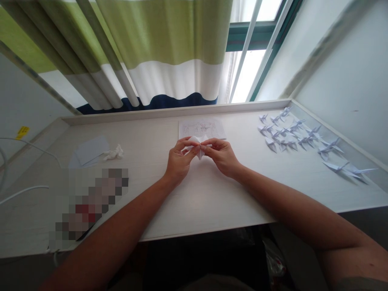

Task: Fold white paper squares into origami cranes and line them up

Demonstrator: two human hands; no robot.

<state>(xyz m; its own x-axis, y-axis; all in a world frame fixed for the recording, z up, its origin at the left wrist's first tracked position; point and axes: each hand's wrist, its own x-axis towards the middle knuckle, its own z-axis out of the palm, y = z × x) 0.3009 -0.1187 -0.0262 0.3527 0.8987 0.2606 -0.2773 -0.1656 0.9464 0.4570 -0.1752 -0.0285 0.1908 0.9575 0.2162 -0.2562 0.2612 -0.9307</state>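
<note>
My left hand [178, 159] and my right hand [222, 155] meet over the middle of the white table [194, 202]. Both pinch a small piece of folded white paper [197, 144] between fingertips and thumbs, just above the table top. The fold's lower tip points down between the two hands. Behind the hands a printed sheet [201, 128] lies flat on the table.
Several finished paper cranes [291, 133] stand in rows at the right, reaching toward the wall. At the left lie a sheet of white paper [91, 150], a crumpled scrap [114, 153] and white cables [24, 192]. A striped curtain [157, 52] hangs behind.
</note>
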